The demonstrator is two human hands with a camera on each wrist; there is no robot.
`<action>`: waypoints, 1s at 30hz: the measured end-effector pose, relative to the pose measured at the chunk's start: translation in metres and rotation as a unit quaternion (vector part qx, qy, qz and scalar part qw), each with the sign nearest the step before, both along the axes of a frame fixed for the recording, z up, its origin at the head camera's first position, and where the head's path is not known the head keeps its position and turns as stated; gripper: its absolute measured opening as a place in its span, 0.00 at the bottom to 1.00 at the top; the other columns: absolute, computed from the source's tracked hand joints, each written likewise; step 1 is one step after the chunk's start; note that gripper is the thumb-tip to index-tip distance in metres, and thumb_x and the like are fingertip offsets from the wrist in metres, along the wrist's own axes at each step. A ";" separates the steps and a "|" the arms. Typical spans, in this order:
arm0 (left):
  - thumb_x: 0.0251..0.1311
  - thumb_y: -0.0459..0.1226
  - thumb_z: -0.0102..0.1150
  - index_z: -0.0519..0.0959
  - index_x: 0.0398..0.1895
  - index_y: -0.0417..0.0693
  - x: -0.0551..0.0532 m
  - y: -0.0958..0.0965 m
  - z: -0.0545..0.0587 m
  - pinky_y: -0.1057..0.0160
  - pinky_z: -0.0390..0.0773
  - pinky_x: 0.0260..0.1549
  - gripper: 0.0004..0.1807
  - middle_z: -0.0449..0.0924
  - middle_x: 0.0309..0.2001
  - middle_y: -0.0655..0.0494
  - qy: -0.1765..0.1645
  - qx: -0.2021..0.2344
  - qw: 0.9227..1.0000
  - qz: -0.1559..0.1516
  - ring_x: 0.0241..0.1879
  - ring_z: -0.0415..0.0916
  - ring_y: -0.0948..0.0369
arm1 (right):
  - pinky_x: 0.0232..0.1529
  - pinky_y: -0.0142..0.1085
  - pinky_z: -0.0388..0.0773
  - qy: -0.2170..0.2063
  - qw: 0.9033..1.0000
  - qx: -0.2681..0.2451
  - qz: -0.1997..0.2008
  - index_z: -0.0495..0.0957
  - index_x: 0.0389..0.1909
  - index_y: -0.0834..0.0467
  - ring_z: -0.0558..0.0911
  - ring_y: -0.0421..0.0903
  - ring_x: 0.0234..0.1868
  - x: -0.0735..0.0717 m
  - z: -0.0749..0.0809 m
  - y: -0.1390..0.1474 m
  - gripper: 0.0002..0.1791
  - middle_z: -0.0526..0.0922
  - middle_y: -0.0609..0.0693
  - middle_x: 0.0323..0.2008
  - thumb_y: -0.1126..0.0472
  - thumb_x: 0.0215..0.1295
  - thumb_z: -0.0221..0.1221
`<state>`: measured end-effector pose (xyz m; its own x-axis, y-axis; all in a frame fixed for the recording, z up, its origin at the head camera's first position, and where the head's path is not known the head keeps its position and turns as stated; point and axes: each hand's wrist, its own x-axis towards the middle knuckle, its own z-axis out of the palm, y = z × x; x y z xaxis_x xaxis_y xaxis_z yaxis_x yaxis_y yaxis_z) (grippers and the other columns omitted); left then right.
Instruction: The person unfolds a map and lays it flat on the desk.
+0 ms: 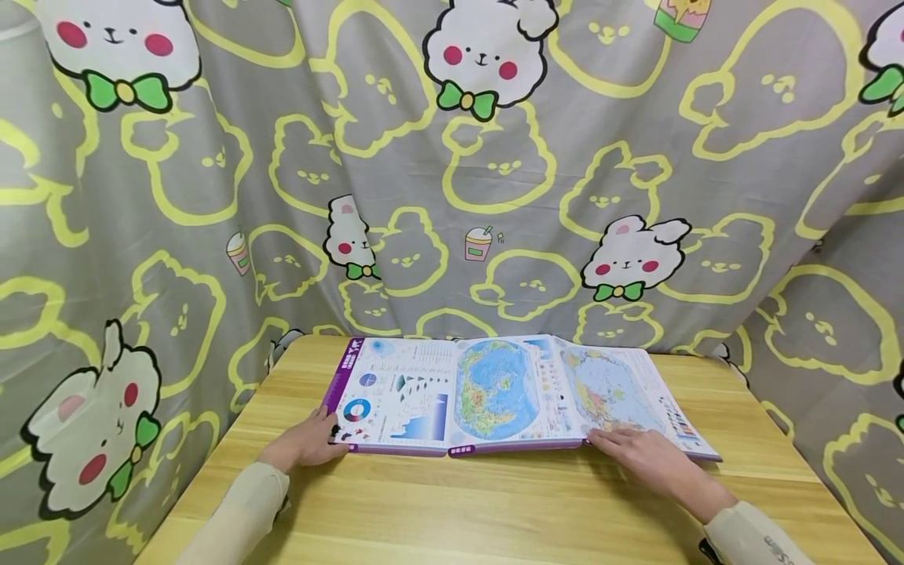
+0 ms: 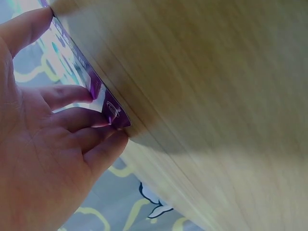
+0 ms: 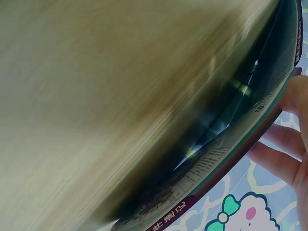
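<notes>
A fold-out map [image 1: 497, 392] with purple edges lies across the far part of the table, opened into several printed panels. Charts fill its left panel; blue world maps cover the others. At the near left corner is my left hand [image 1: 307, 441], its fingertips and thumb holding the purple edge [image 2: 115, 113]. My right hand [image 1: 650, 463] grips the near edge of the right panel, fingers over the printed face. In the right wrist view that edge bows up from the table, showing a dark gap beneath the sheet [image 3: 216, 156]. The right thumb is hidden in the head view.
The pale wooden table [image 1: 452, 510] reaches toward me in front of the map. Behind it and at both sides hangs a grey curtain [image 1: 402, 173] with yellow outlines and white cartoon animals, close against the table's back edge.
</notes>
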<state>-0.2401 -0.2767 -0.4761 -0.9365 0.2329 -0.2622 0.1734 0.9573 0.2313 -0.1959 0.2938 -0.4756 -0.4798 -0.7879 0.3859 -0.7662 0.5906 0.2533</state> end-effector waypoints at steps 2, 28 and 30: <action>0.58 0.53 0.57 0.59 0.65 0.26 0.000 0.000 0.000 0.40 0.54 0.63 0.44 0.47 0.68 0.24 -0.002 0.001 1.000 0.002 0.67 0.46 0.34 | 0.33 0.46 0.81 0.003 1.000 0.005 0.002 0.79 0.52 0.58 0.83 0.53 0.39 -0.001 -0.001 0.001 0.29 0.84 0.52 0.45 0.75 0.43 0.56; 0.58 0.52 0.58 0.59 0.65 0.26 -0.001 -0.005 0.001 0.39 0.54 0.63 0.44 0.47 0.67 0.23 -0.004 0.017 1.000 0.002 0.67 0.46 0.33 | 0.27 0.39 0.80 -0.017 0.995 0.102 0.006 0.83 0.46 0.56 0.82 0.48 0.34 -0.006 -0.016 -0.005 0.20 0.85 0.48 0.42 0.68 0.49 0.62; 0.58 0.52 0.58 0.59 0.65 0.26 -0.001 -0.005 0.001 0.39 0.54 0.63 0.44 0.47 0.67 0.23 -0.005 0.015 1.000 0.005 0.67 0.46 0.33 | 0.28 0.39 0.80 -0.017 0.995 0.102 0.003 0.83 0.46 0.56 0.82 0.48 0.35 -0.006 -0.018 -0.005 0.20 0.85 0.48 0.43 0.68 0.48 0.62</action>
